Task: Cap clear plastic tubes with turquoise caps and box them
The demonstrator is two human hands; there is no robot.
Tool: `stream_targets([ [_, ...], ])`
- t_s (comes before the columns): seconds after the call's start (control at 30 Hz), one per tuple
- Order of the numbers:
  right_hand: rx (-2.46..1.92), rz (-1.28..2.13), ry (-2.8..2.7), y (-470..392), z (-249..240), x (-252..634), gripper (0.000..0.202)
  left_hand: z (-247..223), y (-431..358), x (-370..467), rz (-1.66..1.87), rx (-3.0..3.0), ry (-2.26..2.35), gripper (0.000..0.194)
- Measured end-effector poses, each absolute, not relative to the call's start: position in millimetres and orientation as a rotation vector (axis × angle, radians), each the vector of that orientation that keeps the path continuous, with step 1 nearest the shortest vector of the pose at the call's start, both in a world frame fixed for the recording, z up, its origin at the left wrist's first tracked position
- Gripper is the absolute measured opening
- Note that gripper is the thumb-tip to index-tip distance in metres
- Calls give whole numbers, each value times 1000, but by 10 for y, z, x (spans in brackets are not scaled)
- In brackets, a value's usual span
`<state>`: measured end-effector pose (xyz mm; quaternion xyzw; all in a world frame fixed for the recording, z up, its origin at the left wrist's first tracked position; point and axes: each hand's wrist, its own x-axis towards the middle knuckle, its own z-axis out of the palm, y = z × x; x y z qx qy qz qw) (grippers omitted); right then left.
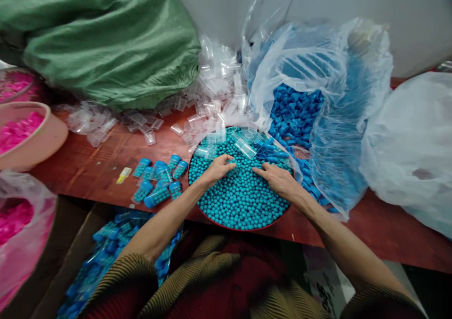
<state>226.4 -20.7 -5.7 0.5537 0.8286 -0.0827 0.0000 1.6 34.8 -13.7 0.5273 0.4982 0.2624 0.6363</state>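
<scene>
My left hand [221, 167] and my right hand [273, 175] are both above the blue-green beads [243, 203], which fill a round basin [246, 229] at the near edge of the table [88, 168]. The fingers of my left hand are bent with a narrow gap; the right hand is partly curled, with one finger directed to the left. If either one holds something, I cannot tell. In the far part of the basin, a clear tube [246, 148] lies on the beads, with blue caps [271, 153] to its right. Near the same table edge, left of the basin, is a group of filled bottles [157, 196]. Toward the far edge there is a heap of clear cases [208, 112], between a green sack [116, 51] and a plastic bag [339, 145] containing more blue caps.
</scene>
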Motion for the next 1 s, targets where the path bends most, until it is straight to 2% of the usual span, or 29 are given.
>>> stream_targets([
  [0.17,2002,-670,2608,-109,-165,2286,41,-66,325,4,504,1052,1124,17],
  [0.27,2192,-925,2529,-86,-176,2237,46,-33,305,-2,417,1024,1162,16],
  [0.33,2161,-851,2528,-125,-149,2195,49,-24,285,-15,417,1007,1150,21],
  [0.5,1876,-226,2597,-249,23,2154,52,-51,253,-66,399,975,1001,28],
  [0.63,1584,-30,2627,-212,87,2142,29,-84,235,-104,420,985,886,33],
  [0.77,1718,-30,2602,-169,36,2096,11,-84,172,-121,446,1015,846,36],
  [0.87,1904,-153,2687,-207,2,1965,18,-64,108,-96,504,1076,868,37],
  [1.0,1883,-227,2998,-316,-24,1741,30,-45,33,-47,575,1114,885,36],
])
